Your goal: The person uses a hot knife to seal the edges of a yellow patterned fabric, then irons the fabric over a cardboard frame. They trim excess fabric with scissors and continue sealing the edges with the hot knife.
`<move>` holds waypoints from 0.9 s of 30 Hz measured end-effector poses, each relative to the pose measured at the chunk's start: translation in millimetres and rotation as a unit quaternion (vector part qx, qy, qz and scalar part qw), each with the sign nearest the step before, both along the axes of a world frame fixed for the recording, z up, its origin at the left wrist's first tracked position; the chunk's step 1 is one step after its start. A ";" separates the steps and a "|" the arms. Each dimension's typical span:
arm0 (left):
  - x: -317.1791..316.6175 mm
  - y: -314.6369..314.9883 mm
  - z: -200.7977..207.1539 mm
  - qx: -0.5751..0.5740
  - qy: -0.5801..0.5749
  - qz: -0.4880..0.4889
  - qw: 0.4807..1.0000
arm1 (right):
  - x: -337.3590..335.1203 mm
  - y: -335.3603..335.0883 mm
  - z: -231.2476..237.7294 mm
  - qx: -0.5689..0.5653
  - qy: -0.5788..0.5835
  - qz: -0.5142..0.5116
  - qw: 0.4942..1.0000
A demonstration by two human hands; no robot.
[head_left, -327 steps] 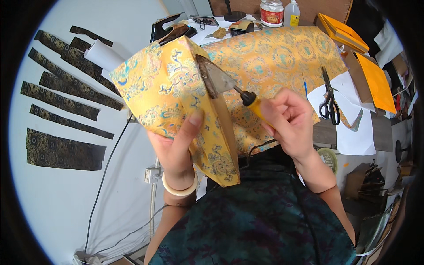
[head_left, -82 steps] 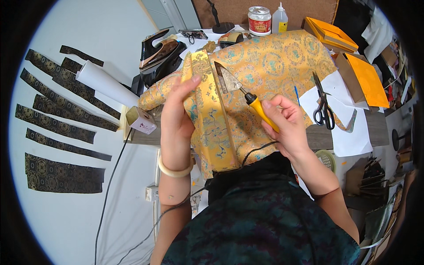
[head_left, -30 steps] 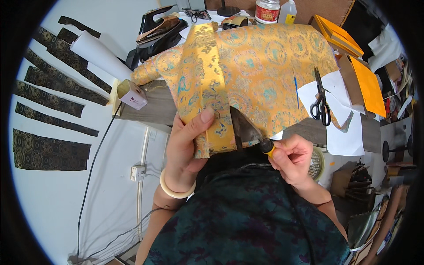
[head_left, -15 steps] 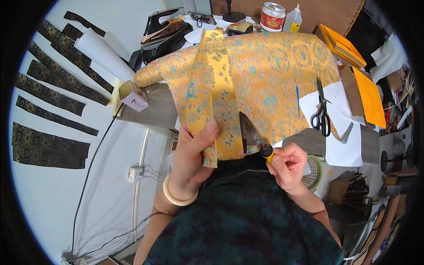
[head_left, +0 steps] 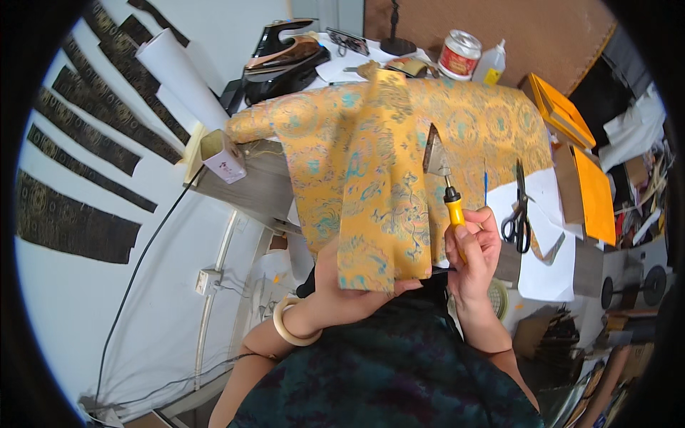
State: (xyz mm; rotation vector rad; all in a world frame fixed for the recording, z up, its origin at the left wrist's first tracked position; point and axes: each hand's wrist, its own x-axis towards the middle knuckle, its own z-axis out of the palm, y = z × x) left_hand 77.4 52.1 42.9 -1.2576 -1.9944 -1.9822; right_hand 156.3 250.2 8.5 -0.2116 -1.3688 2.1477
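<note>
My left hand (head_left: 334, 285) grips the lower end of a folded strip of yellow brocade (head_left: 378, 207), mostly from behind it. The fabric hides most of its fingers; fingertips show under the bottom edge, and a cream bangle (head_left: 284, 322) circles the wrist. My right hand (head_left: 474, 253) is wrapped round the yellow handle of a small trowel (head_left: 454, 207). Its pointed, dark-stained metal blade (head_left: 435, 153) points up, just right of the strip. Behind both lies a larger spread of patterned yellow brocade (head_left: 314, 171) on the table.
Black-handled scissors (head_left: 517, 227) lie on white paper (head_left: 546, 267) at the right, near a blue pen (head_left: 486, 182). An iron (head_left: 282, 68), a red-labelled jar (head_left: 459, 55) and a glue bottle (head_left: 491, 64) stand at the back. A square tin (head_left: 222, 155) sits left; yellow boxes (head_left: 560, 110) sit right.
The trowel has risen from below the strip's edge and now points upward beside it. My left hand has turned, taking its thumb off the strip's front face, and the strip has shifted right.
</note>
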 end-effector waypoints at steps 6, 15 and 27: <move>6.1 -57.9 23.4 0.185 -0.080 0.069 0.977 | -48.8 -4.8 37.6 0.056 0.007 -0.024 0.998; 37.1 -229.2 58.7 0.174 0.188 0.414 0.873 | -230.4 -115.2 124.3 0.289 -0.118 0.328 0.892; 58.2 -278.3 38.3 0.112 -0.064 0.406 0.905 | -385.9 -245.3 73.7 0.203 -0.338 0.392 0.831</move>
